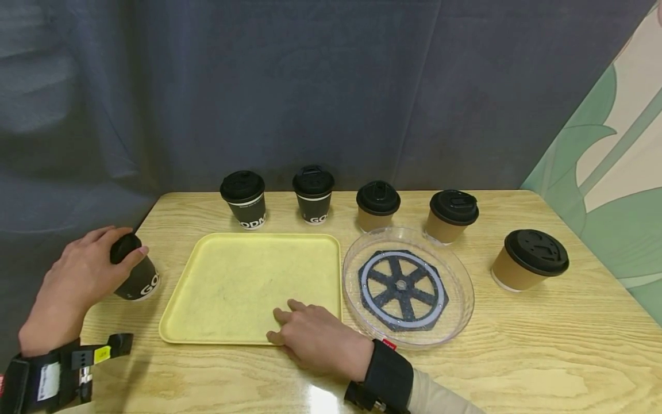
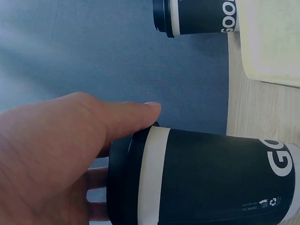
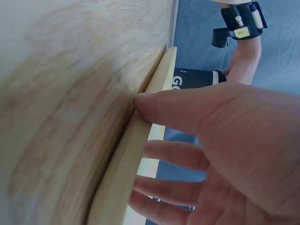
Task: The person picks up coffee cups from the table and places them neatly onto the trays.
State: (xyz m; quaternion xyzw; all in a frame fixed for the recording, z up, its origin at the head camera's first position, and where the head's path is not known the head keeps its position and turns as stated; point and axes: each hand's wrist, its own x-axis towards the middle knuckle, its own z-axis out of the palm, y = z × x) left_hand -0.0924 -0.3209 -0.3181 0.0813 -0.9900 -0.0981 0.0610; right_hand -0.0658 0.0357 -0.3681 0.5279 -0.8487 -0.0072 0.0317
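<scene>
Snugly, cup lid (image 2: 123,183) within left fingers (image 2: 98,211), tray (image 1: 248,276) below right fingers (image 3: 176,154)

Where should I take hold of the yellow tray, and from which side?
Probably by the near rim of the yellow tray, coming from the person's side. The tray is shallow with a raised edge to pinch, and the right hand is there, thumb outside, fingers inside. The right rim seems tighter: the clear round dish sits close beside it.

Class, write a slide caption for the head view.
Left hand grips a black cup by its lid while the right hand touches the near edge of a yellow tray.
</scene>
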